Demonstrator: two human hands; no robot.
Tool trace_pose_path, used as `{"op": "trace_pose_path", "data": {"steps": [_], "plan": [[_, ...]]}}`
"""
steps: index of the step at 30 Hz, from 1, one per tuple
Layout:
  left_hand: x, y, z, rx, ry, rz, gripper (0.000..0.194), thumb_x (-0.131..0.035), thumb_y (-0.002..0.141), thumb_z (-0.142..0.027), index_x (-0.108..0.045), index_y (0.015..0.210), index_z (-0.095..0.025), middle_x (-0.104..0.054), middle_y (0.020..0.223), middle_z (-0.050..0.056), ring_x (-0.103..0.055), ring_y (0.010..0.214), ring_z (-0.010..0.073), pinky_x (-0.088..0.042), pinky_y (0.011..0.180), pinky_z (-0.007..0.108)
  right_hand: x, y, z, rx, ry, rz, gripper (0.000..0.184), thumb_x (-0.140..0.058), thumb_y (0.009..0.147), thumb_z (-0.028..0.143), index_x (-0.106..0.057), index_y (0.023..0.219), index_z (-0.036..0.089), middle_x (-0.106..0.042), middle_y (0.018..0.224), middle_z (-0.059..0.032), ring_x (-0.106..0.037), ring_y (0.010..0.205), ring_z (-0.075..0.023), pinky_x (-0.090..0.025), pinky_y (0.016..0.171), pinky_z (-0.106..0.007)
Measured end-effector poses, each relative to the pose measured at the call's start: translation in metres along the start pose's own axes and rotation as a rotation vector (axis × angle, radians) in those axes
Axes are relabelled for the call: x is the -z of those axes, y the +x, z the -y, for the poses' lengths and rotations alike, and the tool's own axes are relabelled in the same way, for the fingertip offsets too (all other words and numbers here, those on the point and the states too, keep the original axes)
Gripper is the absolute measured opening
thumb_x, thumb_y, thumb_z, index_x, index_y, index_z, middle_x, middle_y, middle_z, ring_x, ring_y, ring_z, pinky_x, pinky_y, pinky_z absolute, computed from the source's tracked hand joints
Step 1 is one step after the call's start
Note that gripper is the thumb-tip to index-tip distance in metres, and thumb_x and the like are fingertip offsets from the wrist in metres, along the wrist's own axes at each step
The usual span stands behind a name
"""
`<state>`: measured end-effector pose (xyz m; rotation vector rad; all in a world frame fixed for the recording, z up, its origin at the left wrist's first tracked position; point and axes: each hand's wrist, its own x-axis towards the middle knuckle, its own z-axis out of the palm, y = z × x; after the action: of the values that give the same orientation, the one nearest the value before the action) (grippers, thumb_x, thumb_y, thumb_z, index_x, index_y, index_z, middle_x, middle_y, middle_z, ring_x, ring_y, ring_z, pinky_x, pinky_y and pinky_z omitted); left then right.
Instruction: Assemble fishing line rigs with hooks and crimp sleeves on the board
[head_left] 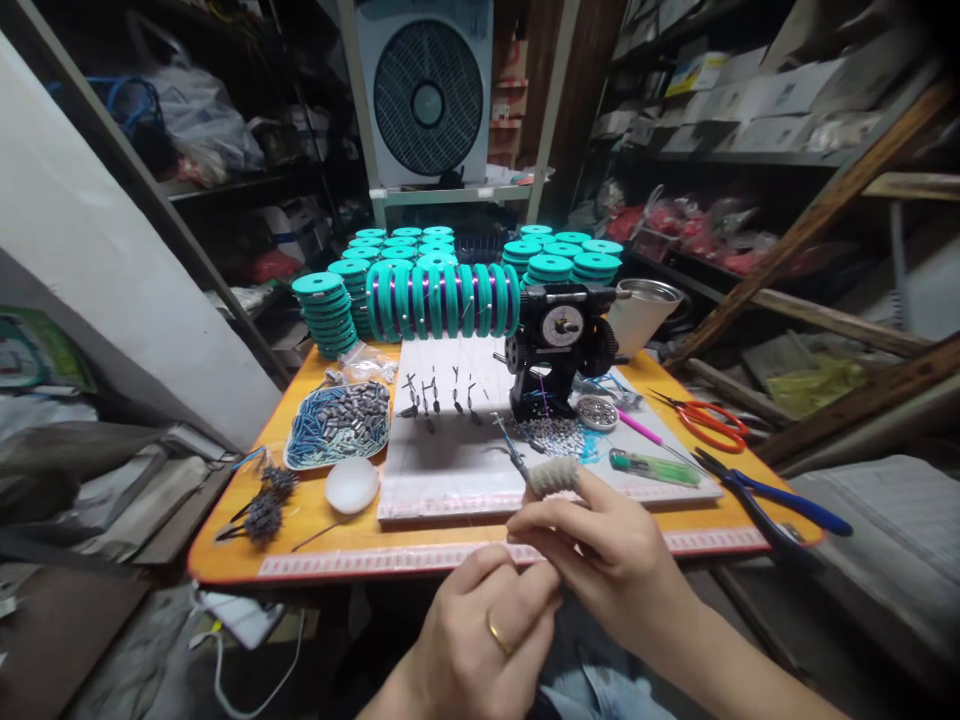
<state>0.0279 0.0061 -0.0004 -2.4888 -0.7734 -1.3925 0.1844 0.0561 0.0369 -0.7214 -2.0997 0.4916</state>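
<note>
Low at the table's front edge, my left hand (487, 620) is closed, a gold-coloured ring on one finger. Whatever its fingertips pinch is hidden. Close beside it my right hand (611, 535) is closed too, with a grey wrap (553, 476) around one finger. Between its thumb and finger sticks up a thin dark piece with a bluish tube (513, 448), too small to name surely. Beyond the hands a white board (450, 475) carries a black winding machine (559, 330). Turquoise spools (442, 300) sit in a row on its shaft. Several small dark fittings (439, 395) hang over the board.
Turquoise spool stacks (322, 310) stand at the back, near a metal can (649, 310). Left are a tray of small parts (337, 425) and a white round lump (352, 486). Right lie red scissors (712, 424), a green cutter (654, 467) and blue-handled pliers (772, 505).
</note>
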Motion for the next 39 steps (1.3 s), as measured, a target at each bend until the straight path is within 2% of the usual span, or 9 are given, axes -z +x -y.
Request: {"op": "trace_pose_path", "data": {"steps": [3,6,10,16,21,27,33,37,39], "plan": [[-0.004,-0.008,-0.006,0.303,-0.231,-0.047,0.018,-0.053,0.082,0.003,-0.064,0.087,-0.01,-0.069,0.083,0.012,-0.063,0.076,0.0196,-0.053,0.071,0.033,-0.001,-0.009,0.0,0.061,-0.03,-0.061,0.017,-0.055,0.092,0.007,-0.068,0.093,0.019,-0.058,0.093,-0.0051,-0.065,0.077,-0.0122,-0.053,0.066,-0.02],[-0.015,-0.019,-0.02,0.937,-0.661,-0.25,0.016,-0.062,0.088,-0.014,-0.06,0.072,-0.016,-0.063,0.082,0.005,-0.06,0.07,0.0137,-0.047,0.062,0.024,0.004,-0.026,0.003,0.052,-0.116,-0.19,0.021,-0.057,0.089,0.004,-0.066,0.099,0.02,-0.059,0.102,-0.0074,-0.066,0.09,-0.0146,-0.054,0.074,-0.021],[-0.033,-0.026,-0.036,1.402,-1.209,-0.52,0.036,-0.078,0.078,-0.042,-0.062,0.065,-0.013,-0.056,0.08,0.002,-0.038,0.049,0.0014,-0.026,0.044,0.016,0.003,-0.047,0.007,-0.263,-0.011,0.044,0.009,-0.064,0.09,0.019,-0.07,0.095,0.023,-0.064,0.077,-0.0007,-0.064,0.064,-0.0121,-0.051,0.055,-0.019],[-0.041,-0.019,-0.043,1.453,-1.343,-0.653,0.032,-0.086,0.07,-0.036,-0.065,0.062,-0.013,-0.053,0.078,0.0,-0.039,0.052,0.0011,-0.024,0.047,0.016,-0.014,-0.064,0.005,-0.524,0.211,0.074,0.012,-0.067,0.088,0.025,-0.074,0.079,0.02,-0.069,0.075,-0.0021,-0.068,0.068,-0.0146,-0.054,0.062,-0.02],[-0.034,-0.019,-0.036,1.374,-1.323,-0.491,0.034,-0.079,0.078,-0.038,-0.062,0.064,-0.013,-0.051,0.082,0.0,-0.037,0.051,0.0011,-0.026,0.047,0.018,-0.004,-0.077,0.004,-0.131,-0.055,0.052,0.019,-0.052,0.093,0.011,-0.07,0.096,0.019,-0.061,0.073,-0.0037,-0.06,0.061,-0.0125,-0.048,0.055,-0.019],[-0.03,-0.022,-0.031,1.192,-0.823,-0.316,0.027,-0.073,0.084,-0.033,-0.064,0.065,-0.018,-0.054,0.085,0.003,-0.054,0.08,0.0148,-0.041,0.072,0.024,0.023,-0.082,0.0,0.128,-0.35,0.091,0.026,-0.048,0.093,0.008,-0.064,0.11,0.017,-0.061,0.077,-0.0075,-0.059,0.067,-0.0178,-0.047,0.059,-0.026],[-0.026,-0.021,-0.038,1.127,-0.787,-0.32,0.015,-0.07,0.087,-0.033,-0.069,0.076,-0.022,-0.055,0.088,0.003,-0.057,0.083,0.0161,-0.044,0.072,0.025,0.024,-0.064,0.015,-0.203,0.252,0.061,0.013,-0.06,0.089,0.009,-0.063,0.088,0.022,-0.065,0.096,-0.0051,-0.066,0.087,-0.014,-0.055,0.079,-0.02],[-0.02,-0.017,-0.035,1.169,-1.049,-0.274,0.021,-0.066,0.088,-0.04,-0.073,0.081,-0.021,-0.054,0.094,0.005,-0.062,0.076,0.0148,-0.047,0.059,0.022,0.009,-0.065,0.014,-0.403,0.856,-0.022,0.012,-0.064,0.093,0.031,-0.066,0.085,0.023,-0.067,0.084,-0.0032,-0.069,0.076,-0.0136,-0.058,0.069,-0.021],[-0.018,-0.015,-0.033,1.199,-1.188,-0.258,0.019,-0.068,0.088,-0.037,-0.072,0.082,-0.02,-0.053,0.095,0.004,-0.062,0.062,0.0081,-0.044,0.052,0.018,0.002,-0.07,0.01,-0.468,0.893,-0.05,0.007,-0.069,0.09,0.029,-0.07,0.087,0.023,-0.068,0.085,-0.0035,-0.069,0.073,-0.0123,-0.058,0.067,-0.019]]}}
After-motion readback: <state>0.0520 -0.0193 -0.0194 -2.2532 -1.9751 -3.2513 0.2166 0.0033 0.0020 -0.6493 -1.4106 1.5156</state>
